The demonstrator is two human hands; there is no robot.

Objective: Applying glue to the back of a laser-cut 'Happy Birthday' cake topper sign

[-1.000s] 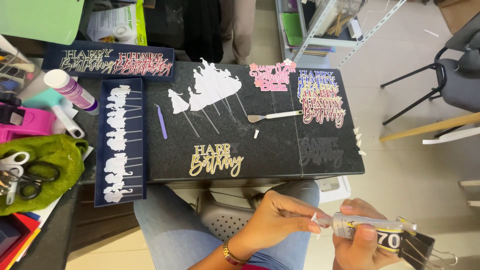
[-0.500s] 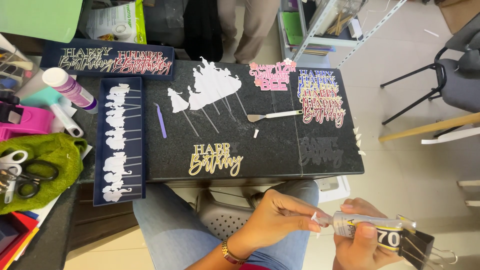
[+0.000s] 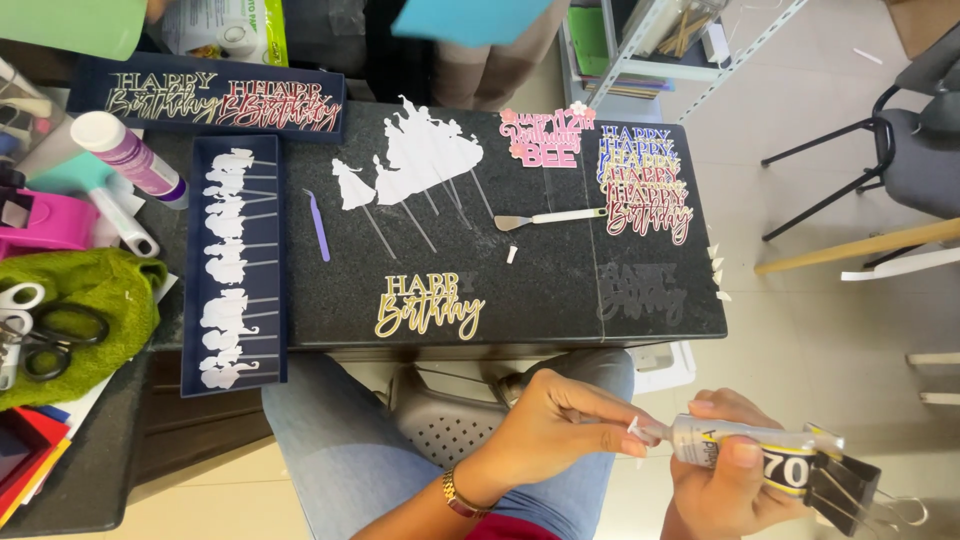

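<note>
My right hand (image 3: 735, 475) grips a grey glue tube (image 3: 750, 445) whose rear end is pinched by a black binder clip (image 3: 845, 488). My left hand (image 3: 560, 425) pinches a small white piece at the tube's nozzle (image 3: 640, 430), low in the view above my lap. A gold and white birthday topper (image 3: 428, 305) lies on the black tabletop (image 3: 540, 290) just beyond my knees. White silhouette toppers on sticks (image 3: 415, 165) lie further back.
A dark tray (image 3: 195, 360) of white silhouettes sits at left. A stack of coloured birthday toppers (image 3: 645, 185), a pink topper (image 3: 548, 138), a spatula (image 3: 550, 218) and a purple tweezer (image 3: 318, 225) lie on the table. Scissors (image 3: 40, 335) rest on green cloth. A chair (image 3: 900, 140) stands at right.
Both hands stay at the glue tube with hardly any movement. A blue sheet has come into view at the top edge.
</note>
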